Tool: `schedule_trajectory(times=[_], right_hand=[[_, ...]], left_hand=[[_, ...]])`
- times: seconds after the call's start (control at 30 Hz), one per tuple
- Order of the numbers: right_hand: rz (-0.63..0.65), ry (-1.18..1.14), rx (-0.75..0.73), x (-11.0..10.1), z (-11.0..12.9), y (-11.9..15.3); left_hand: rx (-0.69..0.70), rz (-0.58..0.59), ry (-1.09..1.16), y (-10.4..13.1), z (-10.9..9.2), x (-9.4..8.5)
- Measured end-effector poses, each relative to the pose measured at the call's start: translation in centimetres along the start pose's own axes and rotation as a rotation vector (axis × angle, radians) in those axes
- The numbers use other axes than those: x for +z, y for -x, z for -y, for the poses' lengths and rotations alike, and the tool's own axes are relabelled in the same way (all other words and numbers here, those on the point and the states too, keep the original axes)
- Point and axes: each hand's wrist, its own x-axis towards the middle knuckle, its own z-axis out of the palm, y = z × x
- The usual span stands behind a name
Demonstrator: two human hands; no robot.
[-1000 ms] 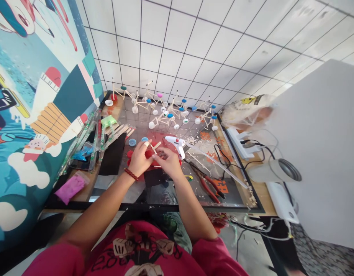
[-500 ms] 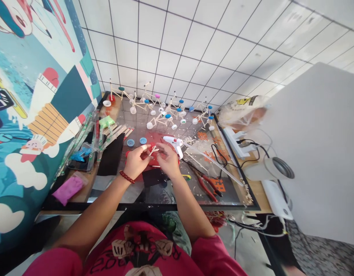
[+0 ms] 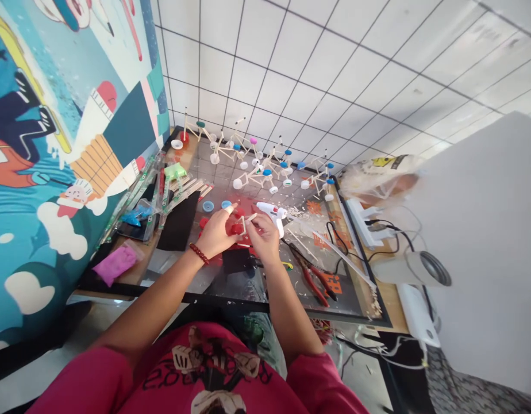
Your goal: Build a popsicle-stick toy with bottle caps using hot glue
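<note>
Both of my hands are over the red patch in the middle of the table, working on a small joined piece of pale wooden sticks (image 3: 243,225). My left hand (image 3: 214,234), with a red bead bracelet at the wrist, is curled at its left side; the exact finger contact is partly hidden. My right hand (image 3: 264,237) pinches the upper right end of the sticks. Red bottle caps (image 3: 203,222) lie close by my left hand, and two light blue caps (image 3: 208,206) sit just beyond it. A white glue gun (image 3: 272,213) lies right behind my right hand.
Several stick models with cap wheels (image 3: 267,172) stand along the tiled wall. Red-handled pliers (image 3: 312,282) and a black cable lie at the right. Wrapped sticks (image 3: 185,195), black sheet (image 3: 179,221) and a pink bag (image 3: 114,263) are at the left.
My view has turned, so the table sits farther right in the picture. The stick piece has turned between my hands, and its bent shape now shows beside the red caps.
</note>
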Motion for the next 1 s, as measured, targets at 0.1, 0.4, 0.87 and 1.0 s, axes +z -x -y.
schedule_trajectory(times=[0.1, 0.4, 0.87, 1.0], right_hand=[[0.045, -0.005, -0.015, 0.1, 0.0, 0.1], [-0.025, -0.086, 0.101, 0.1, -1.8, 0.6], [0.039, -0.097, 0.049, 0.7, -1.2, 0.7], [0.007, -0.149, 0.075, 0.7, -1.2, 0.7]], left_hand=[[-0.004, 0.076, -0.121, -0.1, 0.6, 0.3], [0.014, 0.08, -0.256, 0.0, 1.0, 0.5], [0.051, 0.082, -0.248, 0.0, 1.4, 0.8], [0.07, 0.086, -0.183, 0.1, 1.4, 1.0]])
